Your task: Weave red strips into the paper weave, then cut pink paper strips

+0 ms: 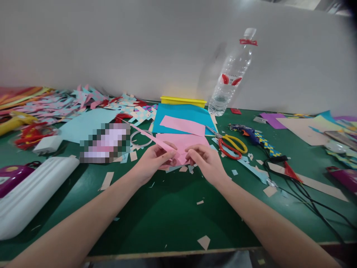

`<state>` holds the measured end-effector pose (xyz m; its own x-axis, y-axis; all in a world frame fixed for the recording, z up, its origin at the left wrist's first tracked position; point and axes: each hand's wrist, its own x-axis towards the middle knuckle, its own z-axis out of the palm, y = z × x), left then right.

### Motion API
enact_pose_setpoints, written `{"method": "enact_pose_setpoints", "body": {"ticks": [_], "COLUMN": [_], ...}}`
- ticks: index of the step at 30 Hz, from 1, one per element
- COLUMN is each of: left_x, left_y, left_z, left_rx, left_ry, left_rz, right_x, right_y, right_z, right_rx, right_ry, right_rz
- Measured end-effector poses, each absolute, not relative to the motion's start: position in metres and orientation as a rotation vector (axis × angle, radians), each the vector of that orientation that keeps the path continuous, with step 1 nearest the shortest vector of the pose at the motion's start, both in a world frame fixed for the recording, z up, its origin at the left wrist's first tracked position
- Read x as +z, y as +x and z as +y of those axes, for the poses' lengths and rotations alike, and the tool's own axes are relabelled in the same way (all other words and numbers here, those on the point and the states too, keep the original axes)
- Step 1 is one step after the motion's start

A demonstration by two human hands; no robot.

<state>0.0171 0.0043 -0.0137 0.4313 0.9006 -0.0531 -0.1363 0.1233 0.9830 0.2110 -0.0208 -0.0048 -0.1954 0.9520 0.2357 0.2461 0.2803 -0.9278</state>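
Note:
My left hand [160,159] pinches a narrow folded strip of pink paper [149,137], which slants up to the left from the fingers. My right hand [205,160] is closed at the strip's lower end, with thumb and fingertips together on the paper there. Beneath and behind both hands lies a larger sheet of pink paper [192,139]. Another pink paper piece [182,125] rests on a blue sheet [164,111] farther back. Scissors [232,144] with red and yellow handles lie just right of the papers.
A clear plastic bottle [230,76] leans against the grey wall. On the left are a blurred-out phone [106,143], a white charger [48,144] and a long white object [36,197]. Black cables [309,199] run across the right side. Paper scraps are scattered over the green table [173,223].

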Motion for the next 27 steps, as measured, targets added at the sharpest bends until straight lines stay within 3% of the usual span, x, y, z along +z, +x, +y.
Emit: {"method": "enact_pose_setpoints", "body": {"ticks": [5, 27], "left_x": [-0.014, -0.018], "left_y": [0.017, 0.019], "left_z": [0.005, 0.005], "left_rx": [0.892, 0.876], "left_ry": [1.279, 1.225], "left_rz": [0.81, 0.974], "right_x": [-0.008, -0.018], "right_y": [0.208, 0.205], "right_z": [-0.016, -0.018], "right_rx": [1.382, 1.542], "right_ry": [-1.134, -1.096], "right_rz": [-1.554, -1.585]}}
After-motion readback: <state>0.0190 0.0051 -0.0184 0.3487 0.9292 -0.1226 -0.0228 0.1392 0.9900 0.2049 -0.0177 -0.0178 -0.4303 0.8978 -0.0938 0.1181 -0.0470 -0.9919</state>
